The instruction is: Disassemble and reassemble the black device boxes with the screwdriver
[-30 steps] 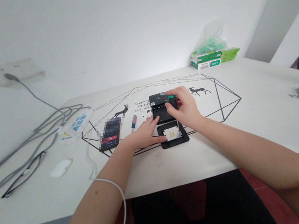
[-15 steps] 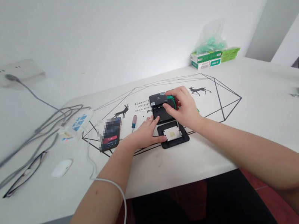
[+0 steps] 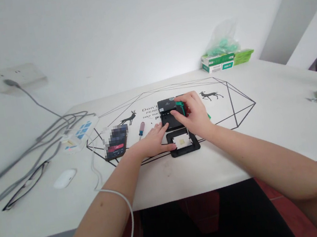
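Two hands at work: the right hand has its grip closed around a green-handled tool, pressed to a small black device. The left hand lies flat, grip open, thumb touching a black tray just in front, on the white counter. With nothing bracing the device, a slip of the tool could skid it away

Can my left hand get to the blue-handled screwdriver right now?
Probably yes: the screwdriver lies on the table just beyond the left hand, with nothing between them.
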`<state>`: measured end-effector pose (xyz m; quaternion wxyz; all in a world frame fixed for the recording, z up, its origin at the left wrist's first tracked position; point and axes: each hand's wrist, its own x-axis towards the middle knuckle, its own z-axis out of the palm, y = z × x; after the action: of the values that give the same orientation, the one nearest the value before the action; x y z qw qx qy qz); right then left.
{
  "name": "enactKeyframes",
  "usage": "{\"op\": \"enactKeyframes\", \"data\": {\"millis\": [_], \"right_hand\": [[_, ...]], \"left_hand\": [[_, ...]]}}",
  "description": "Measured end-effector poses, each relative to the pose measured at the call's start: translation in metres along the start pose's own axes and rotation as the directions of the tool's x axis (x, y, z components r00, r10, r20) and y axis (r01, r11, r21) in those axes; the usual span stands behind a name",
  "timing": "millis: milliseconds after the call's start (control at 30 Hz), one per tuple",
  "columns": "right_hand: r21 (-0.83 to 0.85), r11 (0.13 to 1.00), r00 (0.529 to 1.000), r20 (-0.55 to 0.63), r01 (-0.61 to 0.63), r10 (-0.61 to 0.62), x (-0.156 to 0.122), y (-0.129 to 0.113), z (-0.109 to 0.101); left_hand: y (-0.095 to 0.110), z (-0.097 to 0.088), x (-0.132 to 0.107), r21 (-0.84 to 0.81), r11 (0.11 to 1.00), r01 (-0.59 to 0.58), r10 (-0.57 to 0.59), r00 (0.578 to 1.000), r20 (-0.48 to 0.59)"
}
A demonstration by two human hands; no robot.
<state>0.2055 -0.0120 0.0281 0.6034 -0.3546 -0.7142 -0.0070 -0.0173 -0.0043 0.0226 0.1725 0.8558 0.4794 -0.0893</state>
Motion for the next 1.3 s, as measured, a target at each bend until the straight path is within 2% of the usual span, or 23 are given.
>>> {"op": "enactKeyframes", "data": {"millis": [367, 533, 1300], "right_hand": [[-0.011, 0.999, 0.999, -0.012, 0.046, -0.046, 0.0, -0.0012, -0.0002], [-0.005, 0.996, 0.995, -0.052, 0.087, -0.087, 0.0, -0.001, 0.0013], [0.007, 0.999, 0.999, -0.014, 0.045, -0.045, 0.001, -0.0014, -0.0008]], "left_hand": [[-0.0007, 0.0007, 0.0007, -0.007, 1.0, -0.007, 0.007, 1.0, -0.001], [0.0005, -0.0002, 0.0002, -0.012, 1.0, -0.004, 0.004, 1.0, 0.0], [-0.0005, -0.0002, 0.0001, -0.022, 1.0, -0.008, 0.008, 1.0, -0.001]]}}
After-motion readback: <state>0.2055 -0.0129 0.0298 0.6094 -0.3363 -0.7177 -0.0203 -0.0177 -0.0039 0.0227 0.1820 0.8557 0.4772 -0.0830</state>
